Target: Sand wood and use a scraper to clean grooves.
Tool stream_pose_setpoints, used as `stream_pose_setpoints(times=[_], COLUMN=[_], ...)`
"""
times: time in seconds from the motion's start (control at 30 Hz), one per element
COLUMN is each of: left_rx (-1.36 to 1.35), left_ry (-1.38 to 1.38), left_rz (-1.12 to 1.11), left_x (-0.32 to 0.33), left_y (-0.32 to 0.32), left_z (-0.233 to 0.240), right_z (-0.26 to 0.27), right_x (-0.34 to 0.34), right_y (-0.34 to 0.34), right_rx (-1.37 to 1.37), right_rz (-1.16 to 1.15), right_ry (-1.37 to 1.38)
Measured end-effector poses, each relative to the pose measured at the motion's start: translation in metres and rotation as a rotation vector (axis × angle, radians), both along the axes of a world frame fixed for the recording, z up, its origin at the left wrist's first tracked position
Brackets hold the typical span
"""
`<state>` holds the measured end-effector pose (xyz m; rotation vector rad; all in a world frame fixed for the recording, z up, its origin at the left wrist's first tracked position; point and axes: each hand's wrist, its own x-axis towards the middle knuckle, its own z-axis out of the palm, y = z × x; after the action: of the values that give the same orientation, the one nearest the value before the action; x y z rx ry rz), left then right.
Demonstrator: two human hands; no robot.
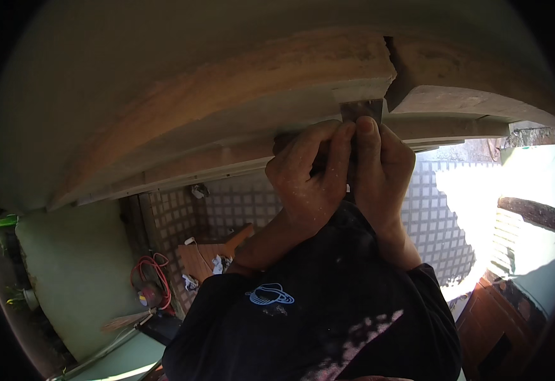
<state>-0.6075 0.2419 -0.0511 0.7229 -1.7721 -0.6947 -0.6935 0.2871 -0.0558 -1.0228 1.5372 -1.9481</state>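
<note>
Both of my hands are raised together at the underside of a long moulded ledge [253, 107] with a brownish front band. Between them a thin, dark, square-edged plate [360, 109], like a scraper blade, lies against the ledge just left of a jagged gap [392, 71]. My right hand [387, 164] presses its thumb on the plate's lower part, fingers behind. My left hand [306, 169], dusted with pale specks, is curled beside it with its fingertips at the plate's lower left edge. Something dark shows behind the left knuckles; the palms hide the rest.
Far below, a checked tile floor [429, 205] runs into bright sunlight at right. A wooden table [201, 259] bears crumpled scraps and a white cord. Left of it are a coiled red hose or cable [156, 271] and a broom [125, 321]. Brown wooden panelling [489, 324] stands lower right.
</note>
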Motion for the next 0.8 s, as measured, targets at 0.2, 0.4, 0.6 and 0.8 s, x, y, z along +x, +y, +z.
stream_pose_setpoints(times=[0.2, 0.4, 0.6, 0.8], left_rx=[0.011, 0.059, -0.062, -0.003], left_ry=[0.097, 0.034, 0.087, 0.025], left_rz=[0.013, 0.041, 0.040, 0.046], left_x=[-0.003, -0.003, -0.006, -0.010], left_y=[-0.001, 0.003, 0.000, -0.001], left_z=[0.016, -0.001, 0.001, -0.003], right_z=[0.017, -0.004, 0.004, 0.008], right_x=[-0.008, -0.004, -0.006, -0.011], right_y=[0.004, 0.004, 0.003, -0.002], right_rx=[-0.019, 0.037, -0.009, 0.021], right_rz=[0.121, 0.097, 0.128, 0.032], right_ry=[-0.075, -0.077, -0.105, 0.004])
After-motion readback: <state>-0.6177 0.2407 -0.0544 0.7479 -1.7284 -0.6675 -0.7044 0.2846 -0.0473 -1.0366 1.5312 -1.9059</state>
